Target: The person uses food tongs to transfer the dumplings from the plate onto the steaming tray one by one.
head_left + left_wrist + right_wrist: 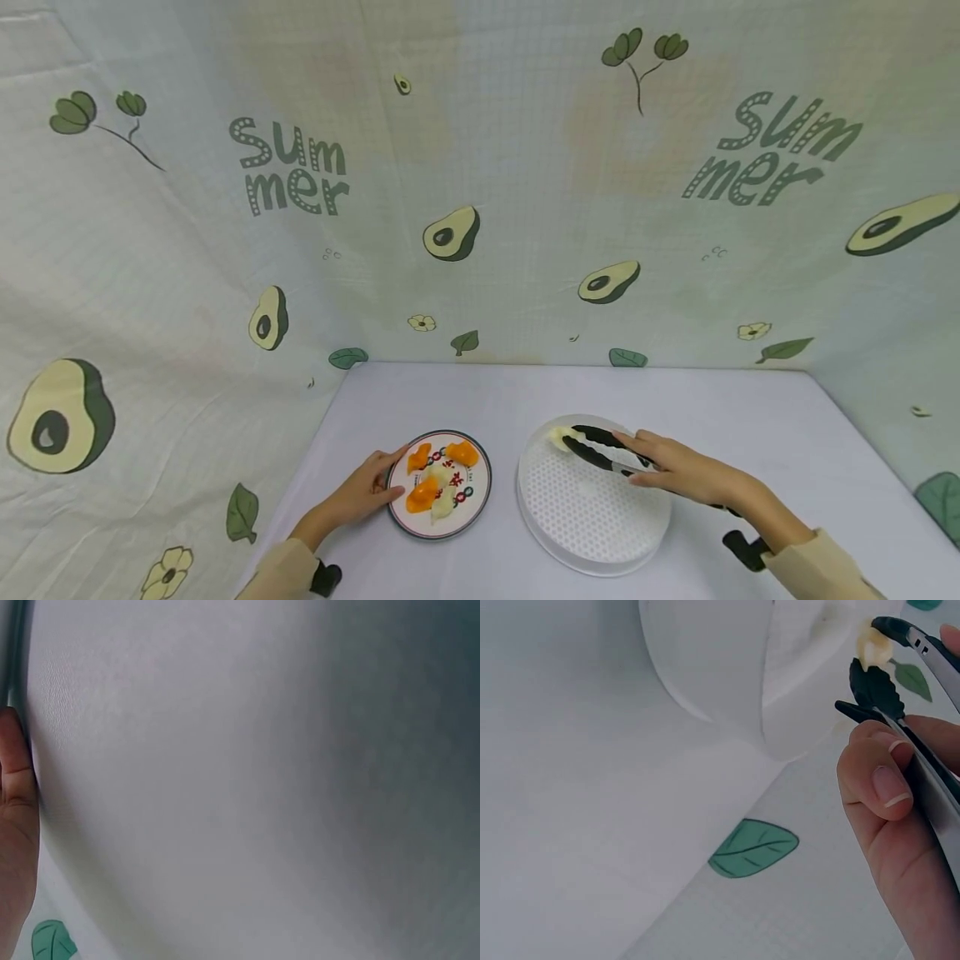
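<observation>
My left hand point(367, 487) holds the left rim of a small plate point(477, 518), thumb and fingers spread along its edge. Orange pieces point(461, 453) and pale yellowish pieces point(442, 503) of food lie on that plate. In my right hand point(678, 468) is a pair of black-tipped metal tongs point(592, 454), gripped with thumb and fingers. The tong tips are around a pale yellow piece point(874, 646) at the far left part of a round white tray point(588, 508) with a honeycomb-patterned surface. In the left wrist view only part of the left hand point(16, 802) shows.
A white-covered table point(757, 433) lies under both dishes, with the plate left of the tray and a gap between them. Behind it hangs a pale cloth point(525, 183) printed with avocados and leaves. A dark wrist strap point(326, 578) sits on the left arm.
</observation>
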Tool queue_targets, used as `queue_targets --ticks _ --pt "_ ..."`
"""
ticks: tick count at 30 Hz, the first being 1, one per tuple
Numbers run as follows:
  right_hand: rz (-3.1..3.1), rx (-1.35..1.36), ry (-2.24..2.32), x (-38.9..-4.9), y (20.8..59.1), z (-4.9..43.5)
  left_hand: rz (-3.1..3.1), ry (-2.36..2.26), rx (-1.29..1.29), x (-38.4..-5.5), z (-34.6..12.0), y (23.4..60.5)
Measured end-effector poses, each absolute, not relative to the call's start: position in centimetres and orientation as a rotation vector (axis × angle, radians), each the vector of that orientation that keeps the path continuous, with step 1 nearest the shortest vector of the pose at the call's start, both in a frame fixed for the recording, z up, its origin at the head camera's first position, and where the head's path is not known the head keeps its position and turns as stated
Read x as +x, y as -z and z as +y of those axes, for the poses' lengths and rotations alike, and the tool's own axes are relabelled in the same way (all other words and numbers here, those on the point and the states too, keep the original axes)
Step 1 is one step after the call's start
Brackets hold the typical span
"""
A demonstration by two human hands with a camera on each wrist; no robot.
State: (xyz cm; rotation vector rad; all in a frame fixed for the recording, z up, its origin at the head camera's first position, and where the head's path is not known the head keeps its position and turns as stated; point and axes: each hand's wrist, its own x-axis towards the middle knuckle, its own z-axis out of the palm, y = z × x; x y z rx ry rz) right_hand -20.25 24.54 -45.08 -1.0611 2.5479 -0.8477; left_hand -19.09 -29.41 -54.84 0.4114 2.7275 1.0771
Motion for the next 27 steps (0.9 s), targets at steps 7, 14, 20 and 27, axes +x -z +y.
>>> queue_targets --ticks 7,14,20,27 --pt "2.516 -1.006 0.844 -20.8 45.9 24.5 2.721 -1.084 0.387 -19.0 -29.5 55.0" --pt "2.532 -0.965 0.813 -21.2 46.5 24.6 2.736 -1.070 0.408 -19.0 -29.5 54.8" --pt "2.530 -0.951 0.846 -21.3 46.3 24.7 2.731 -1.091 0.407 -19.0 -29.4 54.5" --pt "2.540 -0.963 0.884 -21.3 45.9 25.3 2.742 -1.106 0.411 -18.8 -29.4 54.6"
